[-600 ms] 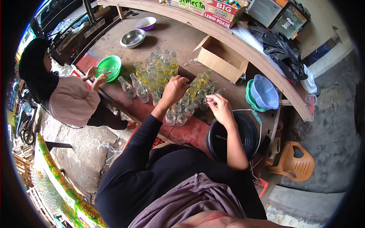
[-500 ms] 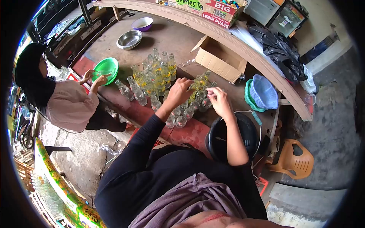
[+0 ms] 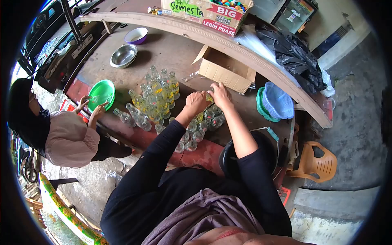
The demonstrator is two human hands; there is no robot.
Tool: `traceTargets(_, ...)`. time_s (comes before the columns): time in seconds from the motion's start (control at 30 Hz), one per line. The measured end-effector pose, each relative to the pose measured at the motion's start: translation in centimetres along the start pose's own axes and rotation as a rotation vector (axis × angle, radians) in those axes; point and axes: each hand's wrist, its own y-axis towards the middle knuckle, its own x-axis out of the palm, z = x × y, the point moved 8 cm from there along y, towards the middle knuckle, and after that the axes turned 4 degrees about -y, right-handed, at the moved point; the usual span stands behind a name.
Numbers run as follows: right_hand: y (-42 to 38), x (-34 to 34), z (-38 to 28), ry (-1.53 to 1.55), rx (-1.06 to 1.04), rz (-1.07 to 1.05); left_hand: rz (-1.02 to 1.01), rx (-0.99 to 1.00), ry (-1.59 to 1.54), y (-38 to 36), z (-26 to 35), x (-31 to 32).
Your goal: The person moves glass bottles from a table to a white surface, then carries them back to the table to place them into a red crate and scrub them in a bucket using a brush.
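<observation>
Many clear glass bottles [image 3: 164, 107], several with yellow markings, stand close together on the brown and red tabletop. My left hand [image 3: 197, 102] is closed above the right part of this group, fingers curled at a bottle top. Right beside it, my right hand [image 3: 221, 96] is closed too, bent over the same spot. A yellowish bit of a glass bottle [image 3: 210, 97] shows between the two hands; my fingers hide the rest. Shorter-looking clear bottles [image 3: 191, 145] stand below my left wrist, near the table's front edge.
A co-worker [image 3: 67, 136] at the left holds a clear glass over a green basin [image 3: 102, 94]. Behind are a steel bowl [image 3: 123, 56], a purple bowl [image 3: 136, 36] and an open carton [image 3: 226, 67]. Blue basket [image 3: 278, 100] and black bucket [image 3: 249, 153] are at the right.
Both hands have come closer together and reached farther forward over the bottles. My right hand has closed at a bottle. The view has shifted, so the tabletop items sit farther left.
</observation>
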Motion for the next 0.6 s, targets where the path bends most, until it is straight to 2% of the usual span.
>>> traceTargets(0.03, 0.4, 0.5, 0.2, 0.016, -0.03, -0.013, -0.068, -0.048, 0.037, 0.4, -0.3, 0.8)
traceTargets(0.1, 0.9, 1.2, 0.6, 0.033, -0.039, -0.033, -0.033, -0.035, 0.064, 1.0, -0.2, 1.0)
traceTargets(0.17, 1.3, 1.8, 1.2, 0.016, -0.051, -0.008, -0.123, -0.073, 0.055, 1.4, -0.9, 2.0)
traceTargets(0.23, 1.1, 1.3, 1.4, 0.085, -0.064, 0.081, -0.115, -0.054, 0.05, 1.2, -0.4, 1.2)
traceTargets(0.3, 0.6, 0.1, 1.5, 0.107, -0.079, 0.152, 0.069, -0.028, 0.003, 0.9, -0.6, -0.6)
traceTargets(0.4, -0.3, -3.3, 2.1, 0.17, 0.038, 0.285, 0.154, -0.041, -0.078, 0.5, -0.8, -3.0)
traceTargets(0.43, -0.6, -4.2, 1.9, 0.168, 0.043, 0.287, 0.202, -0.083, -0.107, 0.1, -0.6, -4.5)
traceTargets(0.53, -2.6, -9.9, 1.1, 0.226, 0.034, 0.54, 0.371, -0.047, -0.109, -0.7, 1.6, -9.2)
traceTargets(0.6, -3.8, -12.7, 1.0, 0.316, 0.058, 0.583, 0.479, -0.039, -0.108, -1.5, 3.4, -12.7)
